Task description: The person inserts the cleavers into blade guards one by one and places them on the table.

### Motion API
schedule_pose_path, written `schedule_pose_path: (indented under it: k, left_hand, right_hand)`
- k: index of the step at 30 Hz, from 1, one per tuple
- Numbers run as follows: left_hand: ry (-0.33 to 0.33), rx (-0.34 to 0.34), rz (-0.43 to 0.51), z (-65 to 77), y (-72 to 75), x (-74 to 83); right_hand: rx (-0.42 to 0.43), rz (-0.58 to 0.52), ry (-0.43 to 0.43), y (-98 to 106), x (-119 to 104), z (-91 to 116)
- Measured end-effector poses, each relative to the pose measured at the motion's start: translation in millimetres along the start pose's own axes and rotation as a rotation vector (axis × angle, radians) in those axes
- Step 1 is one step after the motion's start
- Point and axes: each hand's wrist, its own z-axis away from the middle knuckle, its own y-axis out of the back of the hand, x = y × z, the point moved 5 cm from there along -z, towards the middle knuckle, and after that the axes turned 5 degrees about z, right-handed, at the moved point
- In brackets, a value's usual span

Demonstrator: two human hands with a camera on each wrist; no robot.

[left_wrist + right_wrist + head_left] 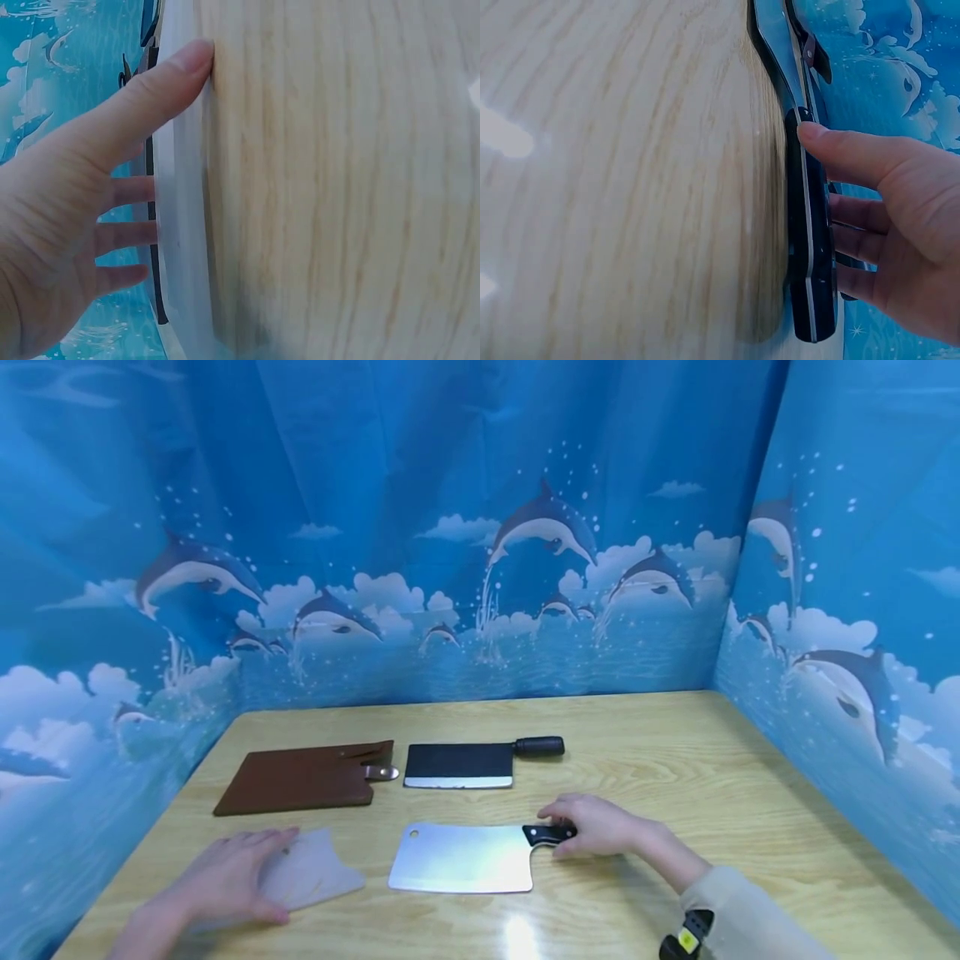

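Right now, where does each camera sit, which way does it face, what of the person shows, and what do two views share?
Head: on the head, facing forward and down over the table to the dolphin curtain; left grip, right grip and a sleeve show.
Left wrist: on that wrist, facing the white board and table; left grip shows.
Right wrist: on that wrist, facing the cleaver's handle and table; right grip shows.
Head and right wrist both show the cleaver.

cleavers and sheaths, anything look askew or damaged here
No clear damage. The brown sheath has its strap sticking out, apparently unfastened, and the white sheath in the left hand lies askew, angled unlike the silver cleaver.
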Motion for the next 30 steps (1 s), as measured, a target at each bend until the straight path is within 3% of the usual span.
schedule_pose_path:
  k: [7,17,25,30]
  left_hand:
    - [0.031,0.001,-0.002,2.2,-0.1,2.2]
    - [0.102,0.154,-0.009,1.5,9.5,0.9]
    - [0.075,0.227,-0.076,-7.9,18.5,8.2]
    - [0.052,0.227,-0.055,-15.5,20.6,18.1]
  right_hand:
    - [0.004,0.05,0.025,-2,-6,-3]
    - [0.033,0.12,0.05,-4,-5,-5]
    - [0.068,0.167,0.109,-4,-10,-3]
    - [0.085,0.102,0.075,-3,-5,-1]
